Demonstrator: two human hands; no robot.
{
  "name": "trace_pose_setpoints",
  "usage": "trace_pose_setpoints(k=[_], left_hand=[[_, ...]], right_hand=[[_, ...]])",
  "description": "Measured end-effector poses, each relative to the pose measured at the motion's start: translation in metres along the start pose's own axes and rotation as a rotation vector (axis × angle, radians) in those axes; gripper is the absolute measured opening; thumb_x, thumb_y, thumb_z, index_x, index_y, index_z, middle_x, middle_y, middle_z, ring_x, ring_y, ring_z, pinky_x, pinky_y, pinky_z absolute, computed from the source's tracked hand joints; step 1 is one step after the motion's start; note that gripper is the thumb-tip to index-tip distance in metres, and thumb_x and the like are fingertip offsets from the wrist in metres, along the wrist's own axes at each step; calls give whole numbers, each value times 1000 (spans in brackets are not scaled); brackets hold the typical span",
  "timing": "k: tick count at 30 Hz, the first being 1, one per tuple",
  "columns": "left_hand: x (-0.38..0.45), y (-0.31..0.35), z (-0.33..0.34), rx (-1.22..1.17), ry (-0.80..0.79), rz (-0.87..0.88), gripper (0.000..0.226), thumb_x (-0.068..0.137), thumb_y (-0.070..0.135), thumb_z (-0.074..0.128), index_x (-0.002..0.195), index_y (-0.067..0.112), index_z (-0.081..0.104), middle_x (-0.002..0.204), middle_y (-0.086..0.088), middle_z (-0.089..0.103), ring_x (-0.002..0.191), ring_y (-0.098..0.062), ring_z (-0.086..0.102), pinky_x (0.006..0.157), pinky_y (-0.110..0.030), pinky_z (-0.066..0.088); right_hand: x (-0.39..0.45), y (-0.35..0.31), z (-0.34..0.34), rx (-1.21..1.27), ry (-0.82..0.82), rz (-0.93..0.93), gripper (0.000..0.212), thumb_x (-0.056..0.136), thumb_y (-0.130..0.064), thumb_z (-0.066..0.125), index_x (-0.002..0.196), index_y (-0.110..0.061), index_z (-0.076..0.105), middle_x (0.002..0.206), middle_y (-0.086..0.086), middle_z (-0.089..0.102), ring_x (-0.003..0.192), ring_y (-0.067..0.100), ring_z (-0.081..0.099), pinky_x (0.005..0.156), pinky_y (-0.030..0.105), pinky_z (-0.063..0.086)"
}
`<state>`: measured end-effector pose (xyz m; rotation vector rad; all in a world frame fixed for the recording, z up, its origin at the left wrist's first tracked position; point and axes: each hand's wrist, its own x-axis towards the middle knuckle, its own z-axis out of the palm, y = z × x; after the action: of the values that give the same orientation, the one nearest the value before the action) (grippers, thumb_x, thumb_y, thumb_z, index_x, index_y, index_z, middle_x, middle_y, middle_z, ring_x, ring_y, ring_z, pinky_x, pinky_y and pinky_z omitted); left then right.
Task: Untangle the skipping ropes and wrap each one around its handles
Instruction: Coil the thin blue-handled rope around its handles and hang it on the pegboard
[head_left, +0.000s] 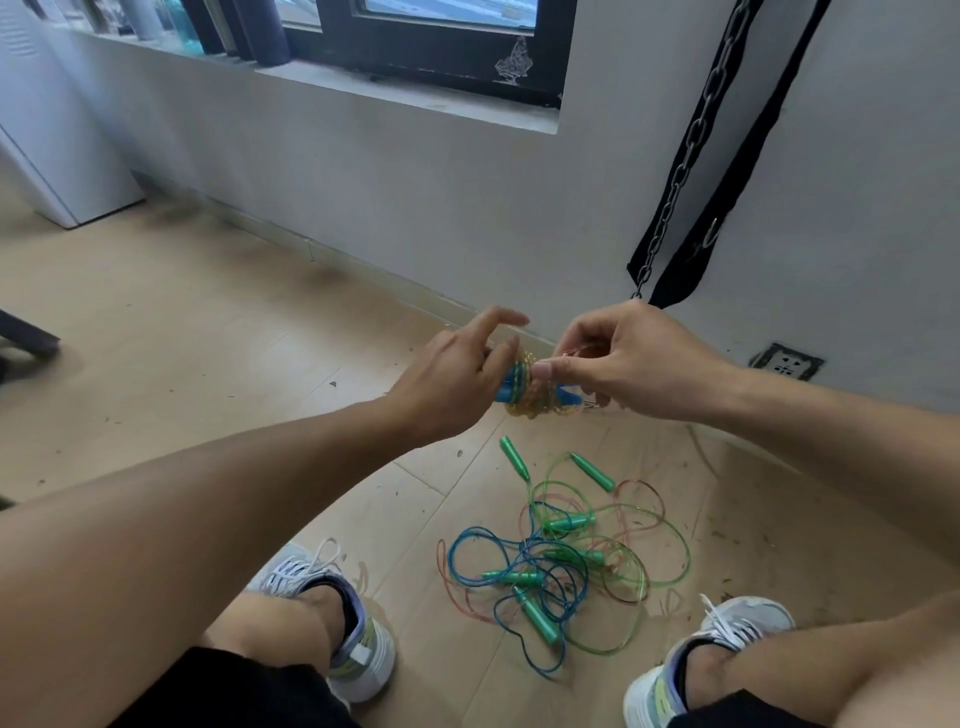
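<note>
Both hands hold one skipping rope in the air: a yellow rope (524, 405) coiled around a pair of blue handles (506, 389). My left hand (452, 384) grips the handles from the left, its index finger sticking out. My right hand (623, 358) pinches the coil's right end between thumb and fingers. Below, on the wooden floor between my feet, lies a tangle (561, 556) of green, blue and pinkish ropes with several green handles. Two green handles (515, 456) (593, 472) point away at the pile's far side.
My two sneakers (343, 618) (706, 660) flank the pile. A white wall with a baseboard runs close ahead, with a wall socket (785, 361) low on the right. A black strap and chain (691, 156) hang down the wall. A white cabinet (47, 130) stands far left.
</note>
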<state>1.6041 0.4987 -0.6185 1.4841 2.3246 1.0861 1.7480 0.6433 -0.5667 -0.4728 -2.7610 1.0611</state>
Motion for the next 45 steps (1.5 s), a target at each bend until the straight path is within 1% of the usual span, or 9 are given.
trace_pose_setpoints(k=[4,7,12,18,25,30,34,38,45], left_hand=[[-5,5,3,-149,-99,47,39,104,44,40,100,19,69,81,0,68,68,-11,63,54,-31,53],[-6,10,1,-206,-115,22,46,84,61,55,101,22,70,82,6,71,68,-4,67,54,-24,55],[-6,10,-2,-272,-161,12,49,70,44,83,107,18,63,86,2,76,73,-8,74,66,-25,61],[-6,8,-10,-296,-143,-4,42,74,39,82,105,18,62,86,4,77,74,-10,75,68,-28,62],[-8,7,-10,-245,-111,21,49,71,47,78,107,19,59,89,5,75,78,-16,74,69,-40,62],[-7,8,-10,-266,-127,-9,45,73,44,78,107,21,59,89,3,76,78,-15,74,71,-38,63],[-7,11,-13,-305,-138,-38,43,75,38,77,108,18,58,87,4,76,77,-10,74,69,-23,60],[-8,14,-13,-359,-132,-72,44,73,41,75,108,19,59,87,9,76,76,-10,74,68,-21,58],[-9,22,-12,-407,-115,-95,42,73,41,75,106,20,60,85,8,76,68,-5,70,61,-16,52]], right_hand=[[0,9,2,114,5,-13,33,72,-51,79,82,-20,71,62,0,66,51,10,57,49,28,49],[1,12,2,201,-2,-33,26,77,-38,81,86,-18,69,54,-8,59,46,5,50,45,22,42],[4,21,-7,330,-60,-28,17,80,-25,79,92,-16,71,58,-7,60,49,8,49,47,27,42],[4,39,-19,68,-33,-150,25,74,-39,77,99,-34,81,75,-7,71,60,18,59,58,38,52],[3,43,-21,-197,42,-324,16,86,-31,75,99,-23,81,89,-7,69,73,13,65,65,38,56],[5,43,-16,-19,74,-248,14,86,-23,77,100,-21,81,84,-5,68,67,11,62,62,29,52],[5,42,-12,178,56,-208,17,83,-20,79,98,-13,81,79,-3,72,67,17,70,69,35,60],[5,41,-15,262,38,-205,22,82,-21,79,100,-9,80,88,4,73,74,21,72,74,37,62],[5,45,-2,524,32,-131,26,77,-22,78,100,-9,81,89,6,66,82,18,62,73,30,51]])
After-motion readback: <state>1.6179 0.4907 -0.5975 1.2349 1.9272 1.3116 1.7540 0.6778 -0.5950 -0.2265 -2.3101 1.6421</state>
